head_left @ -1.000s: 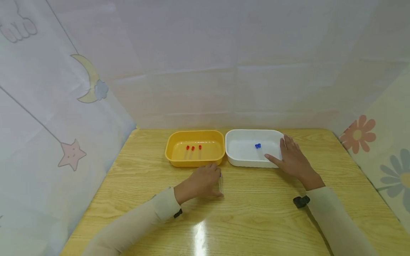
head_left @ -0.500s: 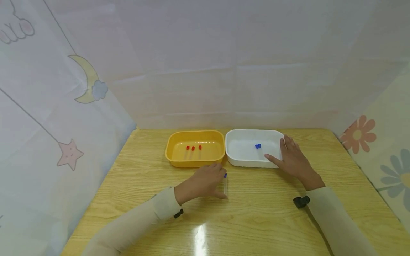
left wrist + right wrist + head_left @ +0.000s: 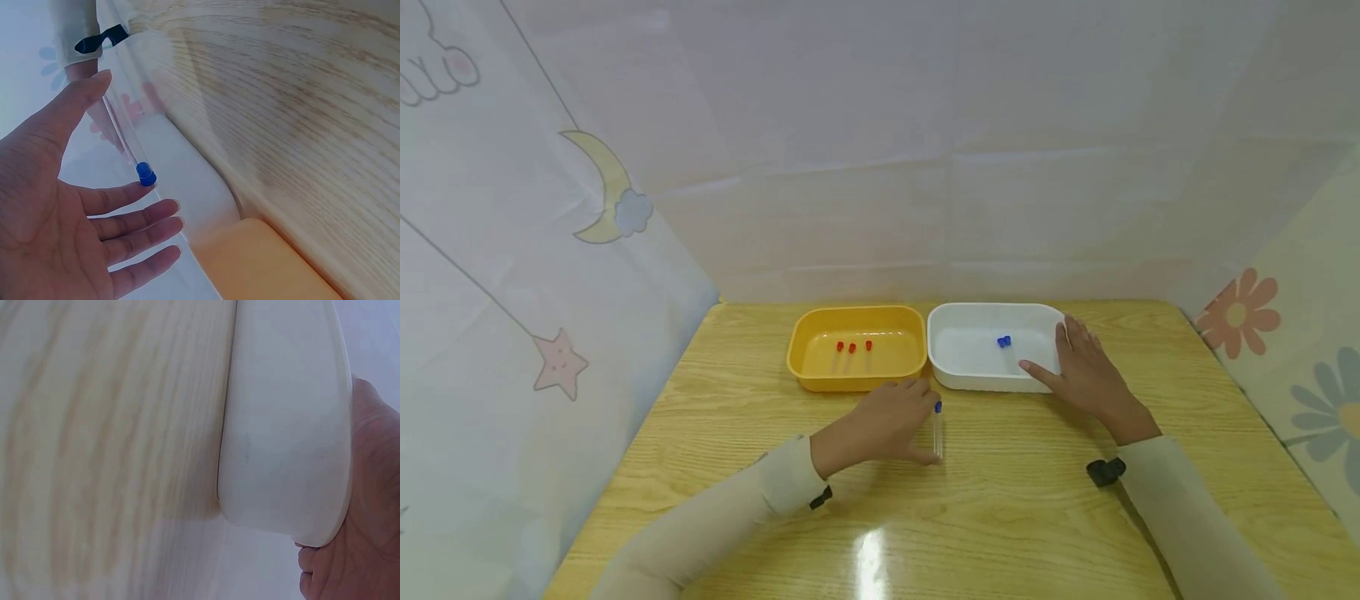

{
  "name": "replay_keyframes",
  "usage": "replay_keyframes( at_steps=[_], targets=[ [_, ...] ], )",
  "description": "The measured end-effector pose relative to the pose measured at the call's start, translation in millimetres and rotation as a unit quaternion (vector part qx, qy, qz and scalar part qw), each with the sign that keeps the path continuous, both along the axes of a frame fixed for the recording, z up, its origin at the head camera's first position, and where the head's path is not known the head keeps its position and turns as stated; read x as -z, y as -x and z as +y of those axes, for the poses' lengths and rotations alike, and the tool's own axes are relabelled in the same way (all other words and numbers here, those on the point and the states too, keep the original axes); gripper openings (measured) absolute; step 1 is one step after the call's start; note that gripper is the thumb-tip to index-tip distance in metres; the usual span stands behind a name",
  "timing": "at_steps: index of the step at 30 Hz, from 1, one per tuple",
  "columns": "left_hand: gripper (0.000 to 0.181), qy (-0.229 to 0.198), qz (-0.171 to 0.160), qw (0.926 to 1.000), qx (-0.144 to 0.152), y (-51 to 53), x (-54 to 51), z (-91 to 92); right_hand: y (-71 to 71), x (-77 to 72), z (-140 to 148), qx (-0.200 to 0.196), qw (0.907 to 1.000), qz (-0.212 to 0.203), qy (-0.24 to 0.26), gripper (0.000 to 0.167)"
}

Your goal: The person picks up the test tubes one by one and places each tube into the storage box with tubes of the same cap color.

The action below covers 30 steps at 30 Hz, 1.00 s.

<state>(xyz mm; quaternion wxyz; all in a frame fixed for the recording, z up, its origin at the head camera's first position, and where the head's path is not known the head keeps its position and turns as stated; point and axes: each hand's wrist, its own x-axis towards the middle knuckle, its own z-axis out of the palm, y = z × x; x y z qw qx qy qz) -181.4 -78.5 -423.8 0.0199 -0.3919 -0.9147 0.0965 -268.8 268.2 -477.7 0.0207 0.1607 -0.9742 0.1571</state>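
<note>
In the head view my left hand (image 3: 895,421) is above the wooden table, in front of the two trays. It holds a clear test tube with a blue cap (image 3: 937,435) lengthwise between thumb and forefinger. The left wrist view shows the forefinger tip against the blue cap (image 3: 145,174) and the thumb near the other end; the remaining fingers are spread. My right hand (image 3: 1088,375) rests over the right front corner of the white tray (image 3: 992,383), thumb along the front rim. Two blue caps (image 3: 1003,342) on faint clear tubes lie inside that tray.
To the left, nearly touching the white tray, stands a yellow tray (image 3: 857,383) with three red-capped tubes (image 3: 852,348) in it. Both trays sit near the back of the wooden table (image 3: 1000,517). A pale printed sheet (image 3: 850,167) rises behind.
My left hand has moved a little to the right with the blue-capped test tube, and more of the tube shows. The right hand and both trays have stayed where they were.
</note>
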Motion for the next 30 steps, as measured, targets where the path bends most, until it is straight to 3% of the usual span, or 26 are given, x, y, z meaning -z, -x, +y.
replay_keyframes(
  at_steps=[11, 15, 30],
  targets=[
    [0.098, -0.03, 0.015, 0.9992, 0.019, 5.1, -9.7, 3.1, 1.3, 1.5, 1.7, -0.001, 1.0, -0.003, 0.008, 0.112],
    [0.095, -0.02, 0.036, 0.9989, 0.021, 7.3, -14.2, 5.7, 1.1, 1.6, 1.9, -0.001, 0.9999, 0.001, 0.013, 0.111],
    [0.09, 0.0, 0.063, 0.9978, 0.019, 20.8, -26.3, 13.5, -0.5, -1.7, 0.2, -0.003, 1.0, 0.0, 0.007, 0.11]
  ],
)
